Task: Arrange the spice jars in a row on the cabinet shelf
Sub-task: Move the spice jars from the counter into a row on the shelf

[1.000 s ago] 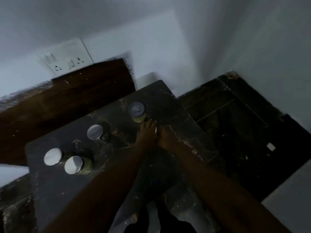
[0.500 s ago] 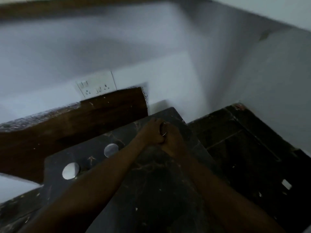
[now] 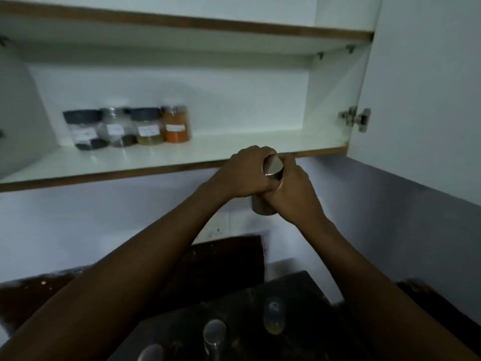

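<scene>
Both my hands hold one spice jar with a shiny metal lid, raised just below the front edge of the white cabinet shelf. My left hand wraps its left side and my right hand grips its right side and body. Several labelled spice jars stand in a row at the shelf's back left, from a dark-lidded one to an orange-filled jar at the right end. On the dark counter below stand more metal-lidded jars, one further right.
The open cabinet door hangs at the right, its hinge by the shelf end. An upper shelf runs overhead. A dark wooden board leans on the wall behind the black stone counter.
My hands closed on the jar on the counter and lifted it up to shelf height. The view has tilted up from the counter to the open cabinet.
</scene>
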A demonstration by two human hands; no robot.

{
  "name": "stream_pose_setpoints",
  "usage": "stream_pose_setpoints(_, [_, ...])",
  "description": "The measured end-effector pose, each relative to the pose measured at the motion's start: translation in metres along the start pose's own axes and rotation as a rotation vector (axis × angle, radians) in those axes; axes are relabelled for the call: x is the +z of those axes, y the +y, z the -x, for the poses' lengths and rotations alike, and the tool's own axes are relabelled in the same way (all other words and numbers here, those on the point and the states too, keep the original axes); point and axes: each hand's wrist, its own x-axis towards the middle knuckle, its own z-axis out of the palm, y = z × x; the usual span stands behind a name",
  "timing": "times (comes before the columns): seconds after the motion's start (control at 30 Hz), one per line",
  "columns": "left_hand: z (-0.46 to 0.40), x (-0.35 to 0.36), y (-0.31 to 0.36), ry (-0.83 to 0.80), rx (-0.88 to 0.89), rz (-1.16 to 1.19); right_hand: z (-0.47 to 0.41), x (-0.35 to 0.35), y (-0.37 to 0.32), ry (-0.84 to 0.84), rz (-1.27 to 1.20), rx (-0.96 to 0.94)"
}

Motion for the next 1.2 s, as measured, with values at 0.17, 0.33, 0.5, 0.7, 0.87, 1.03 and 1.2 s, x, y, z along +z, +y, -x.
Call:
stream_pose_setpoints(0.17, [-0.004, -0.08, -0.003, 0.077, -0.01, -0.101, -0.049, 0.011, -0.061, 0.036, -0.119, -0.078])
stream_pose_setpoints(0.33, [-0.026, -0.132, -0.029, 0.105, -0.104, -0.159, -0.11, 0.034, -0.092, -0.002, -0.165, -0.136])
stream_pose_setpoints(0.5, [-0.06, -0.155, -0.066, 0.032, -0.284, -0.048, -0.166, 0.063, -0.086, -0.096, -0.213, -0.113])
stream_pose_setpoints(0.7, [-0.096, -0.16, -0.105, -0.048, -0.382, -0.004, -0.209, 0.107, -0.053, -0.157, -0.25, -0.067])
stream_pose_setpoints(0.87, [-0.117, -0.161, -0.12, -0.087, -0.37, -0.129, -0.238, 0.135, -0.033, -0.207, -0.296, -0.061])
stream_pose_setpoints(1.03, [-0.136, -0.165, -0.131, -0.163, -0.393, -0.162, -0.266, 0.153, -0.024, -0.31, -0.327, -0.063])
stream_pose_setpoints(1.2, [-0.152, -0.166, -0.141, -0.196, -0.426, -0.181, -0.286, 0.165, -0.015, -0.367, -0.349, -0.098])
